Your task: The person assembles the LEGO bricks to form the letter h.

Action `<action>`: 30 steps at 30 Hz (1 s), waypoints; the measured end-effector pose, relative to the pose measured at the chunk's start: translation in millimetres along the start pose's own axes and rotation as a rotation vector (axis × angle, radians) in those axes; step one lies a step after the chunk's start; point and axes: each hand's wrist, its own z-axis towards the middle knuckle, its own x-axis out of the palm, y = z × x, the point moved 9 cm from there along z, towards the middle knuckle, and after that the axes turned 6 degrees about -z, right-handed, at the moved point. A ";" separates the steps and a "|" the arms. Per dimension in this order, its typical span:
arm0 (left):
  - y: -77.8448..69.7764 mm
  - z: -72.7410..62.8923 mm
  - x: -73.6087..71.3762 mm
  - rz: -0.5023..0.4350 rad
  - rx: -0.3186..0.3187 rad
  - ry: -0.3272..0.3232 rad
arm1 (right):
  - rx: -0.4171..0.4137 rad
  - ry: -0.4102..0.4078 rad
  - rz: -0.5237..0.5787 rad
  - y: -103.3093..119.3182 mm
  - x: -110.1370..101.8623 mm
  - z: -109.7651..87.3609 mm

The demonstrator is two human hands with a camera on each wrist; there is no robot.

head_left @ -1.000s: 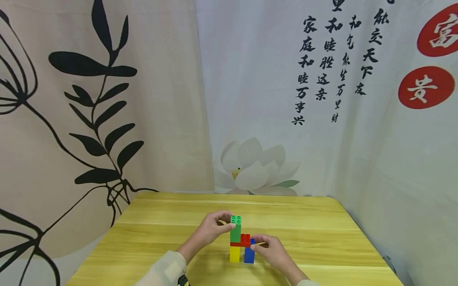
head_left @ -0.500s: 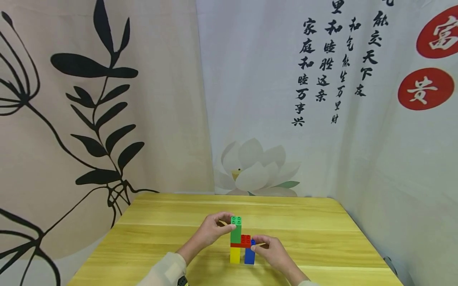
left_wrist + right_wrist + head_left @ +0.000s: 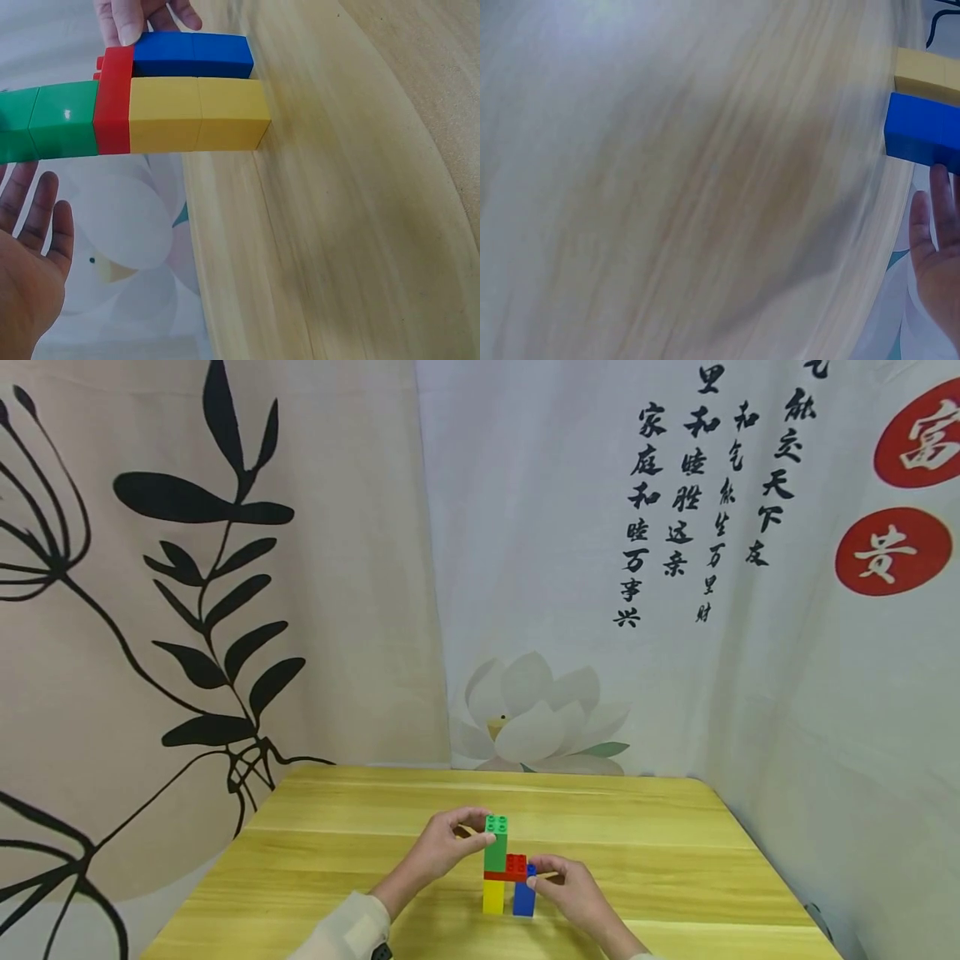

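Observation:
A small structure of toy building blocks stands upright on the table. Two stacked yellow blocks [image 3: 199,115] and two stacked blue blocks [image 3: 193,55] form its legs. Across their tops lies a flat red block [image 3: 516,866], leaving blue studs uncovered at its right end. Stacked green blocks [image 3: 496,852] rise from the red block's left end, above the yellow leg. My left hand [image 3: 444,846] pinches the upper green block between thumb and fingers. With thumb and fingertips, my right hand [image 3: 572,892] holds the top of the blue leg, beside the red block.
The wooden table [image 3: 360,810] extends around the structure on all sides. Behind it hangs a pale curtain [image 3: 360,568] with printed plants and writing. A dark watch [image 3: 382,952] shows at the left sleeve.

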 end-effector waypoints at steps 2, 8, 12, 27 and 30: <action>0.8 -0.1 0.1 0.000 0.002 -0.006 | 0.001 -0.006 -0.001 -0.1 -0.2 -0.5; 2.3 -1.0 0.1 0.002 0.002 -0.016 | -0.001 -0.013 0.003 -0.9 0.1 -1.8; 2.9 -3.2 0.6 -0.008 0.007 -0.020 | -0.012 -0.015 0.006 -1.9 0.4 -1.8; 15.0 -17.7 2.3 -0.033 0.012 -0.055 | -0.064 -0.035 0.055 -3.4 1.9 -4.9; 17.3 -19.0 3.6 -0.014 0.015 -0.063 | -0.074 -0.039 0.060 -3.4 2.0 -6.5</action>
